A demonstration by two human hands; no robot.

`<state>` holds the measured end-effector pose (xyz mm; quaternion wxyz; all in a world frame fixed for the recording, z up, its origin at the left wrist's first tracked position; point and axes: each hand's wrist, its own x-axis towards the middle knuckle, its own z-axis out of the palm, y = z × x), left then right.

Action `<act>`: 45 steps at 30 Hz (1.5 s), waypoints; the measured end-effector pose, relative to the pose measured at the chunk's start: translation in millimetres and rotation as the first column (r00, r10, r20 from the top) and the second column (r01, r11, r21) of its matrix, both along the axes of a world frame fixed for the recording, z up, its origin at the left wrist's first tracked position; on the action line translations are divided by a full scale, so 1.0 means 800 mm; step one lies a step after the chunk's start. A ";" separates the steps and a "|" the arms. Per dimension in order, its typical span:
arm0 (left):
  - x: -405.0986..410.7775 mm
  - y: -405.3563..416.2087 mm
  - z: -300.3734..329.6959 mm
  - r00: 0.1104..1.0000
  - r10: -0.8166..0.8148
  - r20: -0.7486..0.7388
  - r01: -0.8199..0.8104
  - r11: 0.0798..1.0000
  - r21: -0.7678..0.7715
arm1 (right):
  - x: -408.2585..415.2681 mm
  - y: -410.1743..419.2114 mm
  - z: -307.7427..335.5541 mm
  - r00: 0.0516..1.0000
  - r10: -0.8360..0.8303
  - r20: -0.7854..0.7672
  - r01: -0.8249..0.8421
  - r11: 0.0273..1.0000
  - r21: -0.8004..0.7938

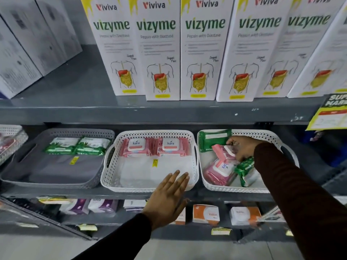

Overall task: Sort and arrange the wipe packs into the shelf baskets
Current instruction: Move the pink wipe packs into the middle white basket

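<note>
Three baskets sit side by side on the middle shelf. The grey basket point(22, 177) on the left holds two green wipe packs point(77, 146) at its back. The middle white basket point(150, 187) holds two pink Kara packs point(155, 147) along its back wall. The right white basket point(234, 188) holds a jumble: a green pack point(211, 140) at the back, pink packs point(217, 170) and another green pack point(244, 168). My right hand point(242, 147) reaches into this basket, fingers closed on a pink pack point(222, 150). My left hand point(169, 196) hovers flat and open over the middle basket's front rim.
Tall white Vizyme boxes point(159, 49) line the upper shelf, with grey cartons point(28, 44) to their left. A yellow price sign point(328, 115) hangs at the right. Small boxed goods point(205, 212) fill the shelf below. Another white basket point(9, 139) shows at the far left.
</note>
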<state>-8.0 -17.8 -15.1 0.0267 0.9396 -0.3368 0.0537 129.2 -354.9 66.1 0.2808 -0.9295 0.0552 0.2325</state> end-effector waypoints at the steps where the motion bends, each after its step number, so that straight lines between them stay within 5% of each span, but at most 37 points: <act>1: 0.000 0.002 0.000 1.000 0.006 0.000 -0.006 1.000 -0.004 | -0.009 0.000 0.001 0.998 -0.054 0.038 0.053 0.998 0.028; 9: -0.006 0.047 -0.002 0.996 0.087 -0.021 -0.088 0.995 -0.056 | -0.083 0.084 0.037 0.803 -0.349 0.483 0.192 0.919 0.345; 14: -0.007 0.073 -0.001 0.995 0.099 -0.026 -0.102 0.988 -0.118 | -0.091 0.201 0.012 0.811 -0.207 0.548 0.038 0.952 0.303; 20: -0.011 0.090 -0.005 0.991 0.131 -0.004 -0.130 0.981 -0.143 | -0.076 0.269 -0.052 0.847 0.003 0.532 0.026 0.999 -0.047; 23: -0.014 0.091 -0.005 0.988 0.154 0.006 -0.151 0.976 -0.156 | -0.071 0.261 -0.057 0.879 0.021 0.476 -0.004 0.999 -0.038; 26: -0.014 0.082 -0.006 0.991 0.136 0.013 -0.131 0.976 -0.173 | -0.079 0.242 -0.041 0.856 -0.089 0.509 0.044 0.994 0.099; 29: -0.012 0.061 -0.008 0.997 0.081 0.015 -0.076 0.977 -0.199 | -0.092 0.193 -0.038 0.708 -0.343 0.618 0.338 0.932 0.130; 34: -0.010 0.018 -0.006 1.000 0.026 -0.001 -0.026 0.970 -0.240 | -0.099 0.114 -0.062 0.843 -0.465 0.269 0.520 0.834 -0.187; 40: -0.006 0.004 -0.008 1.000 0.020 0.007 -0.018 0.977 -0.214 | -0.090 0.109 -0.059 0.839 -0.488 0.242 0.521 0.849 -0.093; 45: -0.007 0.034 -0.010 0.999 0.036 -0.016 -0.039 0.976 -0.213 | -0.096 0.110 -0.056 0.742 -0.611 0.277 0.615 0.784 0.084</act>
